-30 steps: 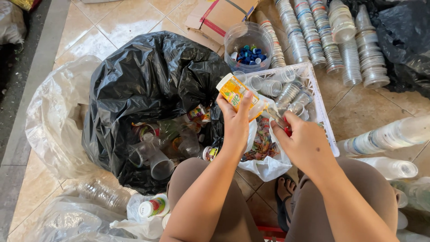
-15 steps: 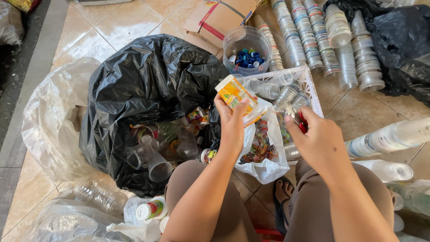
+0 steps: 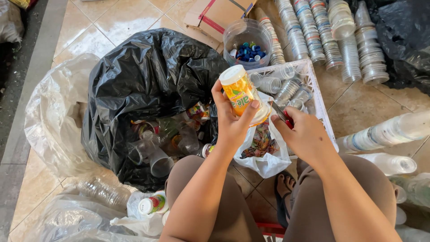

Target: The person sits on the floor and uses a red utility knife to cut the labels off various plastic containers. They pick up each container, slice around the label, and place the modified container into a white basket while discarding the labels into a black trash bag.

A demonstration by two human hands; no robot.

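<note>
A black bin bag (image 3: 148, 89) of used cups lies at left. The left hand (image 3: 233, 123) wraps a yellow-labelled cup (image 3: 242, 94) above the white crate (image 3: 320, 105). The right hand (image 3: 304, 134) pinches what looks like a red-handled cutter (image 3: 283, 115) at the cup's rim; label stripping seems underway, needing a careful slit.

Both forearms rise from the bottom edge over the bent knees, bare to the elbow. The left hand (image 3: 233, 123) is lifted, palm turned toward the camera's right, with the thumb up along the near side of a small yellow bottle (image 3: 241, 94) and the fingers (image 3: 253, 107) curled round its far side, so the grip is closed on it and holds it tilted. The right hand (image 3: 304, 134) sits just right of that bottle, back of the hand upward, fingers folded in around a small red-handled tool (image 3: 283, 115) whose tip points at the bottle's base. Both wrists are nearly straight.
</note>
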